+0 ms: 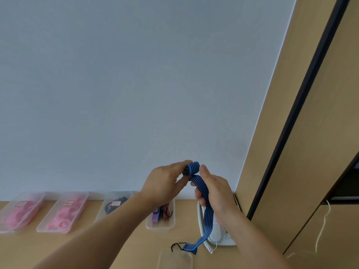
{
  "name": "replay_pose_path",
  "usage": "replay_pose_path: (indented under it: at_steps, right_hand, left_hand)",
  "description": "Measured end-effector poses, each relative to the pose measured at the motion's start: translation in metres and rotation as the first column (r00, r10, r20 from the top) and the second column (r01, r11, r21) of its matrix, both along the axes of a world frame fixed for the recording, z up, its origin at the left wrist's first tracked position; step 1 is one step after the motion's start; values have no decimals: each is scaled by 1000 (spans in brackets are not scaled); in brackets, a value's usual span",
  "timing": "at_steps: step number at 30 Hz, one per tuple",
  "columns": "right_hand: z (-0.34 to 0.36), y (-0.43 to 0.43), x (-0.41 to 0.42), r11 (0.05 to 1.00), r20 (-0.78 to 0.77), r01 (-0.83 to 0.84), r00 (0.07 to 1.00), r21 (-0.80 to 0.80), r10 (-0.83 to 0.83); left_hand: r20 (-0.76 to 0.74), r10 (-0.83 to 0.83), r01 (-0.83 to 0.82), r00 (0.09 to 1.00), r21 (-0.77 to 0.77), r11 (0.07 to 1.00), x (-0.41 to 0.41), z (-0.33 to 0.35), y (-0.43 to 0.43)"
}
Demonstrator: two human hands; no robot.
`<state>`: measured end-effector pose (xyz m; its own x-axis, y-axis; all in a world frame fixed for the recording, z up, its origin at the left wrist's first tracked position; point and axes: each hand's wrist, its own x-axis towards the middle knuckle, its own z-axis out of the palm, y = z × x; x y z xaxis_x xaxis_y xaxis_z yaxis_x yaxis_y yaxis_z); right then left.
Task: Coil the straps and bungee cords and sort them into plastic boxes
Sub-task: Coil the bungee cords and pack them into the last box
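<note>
A blue striped elastic bungee cord (199, 183) is pinched at its coil by the left hand (163, 183); its tail, toward six o'clock, is gripped by the right hand (215, 193).

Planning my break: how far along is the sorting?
Done: pink coils sit in two clear plastic boxes, black straps in a third, striped cords in a fourth. In hand: the left hand pinches the rolled start of a blue striped bungee cord; the right hand feeds its tail. Left: rolling the rest down to its metal hook, then boxing it.
</note>
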<state>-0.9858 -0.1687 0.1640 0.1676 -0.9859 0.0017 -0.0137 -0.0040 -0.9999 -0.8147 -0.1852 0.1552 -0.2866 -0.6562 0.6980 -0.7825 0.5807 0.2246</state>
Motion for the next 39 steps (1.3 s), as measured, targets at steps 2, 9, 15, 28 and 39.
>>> replay_pose_path:
  at_steps: [2,9,15,28,39]
  right_hand:
    - [0,0,1,1000,-5,5,1000,-6,-5]
    - [-3,-7,5,1000,36,24,999,18,-25]
    - [-10,-10,8,996,42,18,999,-85,-15]
    - [-17,-15,6,999,-107,27,994,-34,-31]
    - [2,-9,5,1000,12,14,1000,-22,-13]
  left_hand:
    - [124,0,24,992,-188,982,-2,1,-4]
    - [128,41,-18,991,-179,984,-2,-4,-10]
    - [-802,249,637,542,586,501,-4,24,-11]
    - [-572,44,261,819,440,859,-6,22,-11]
    - [143,-96,132,985,-267,955,1,1,-15]
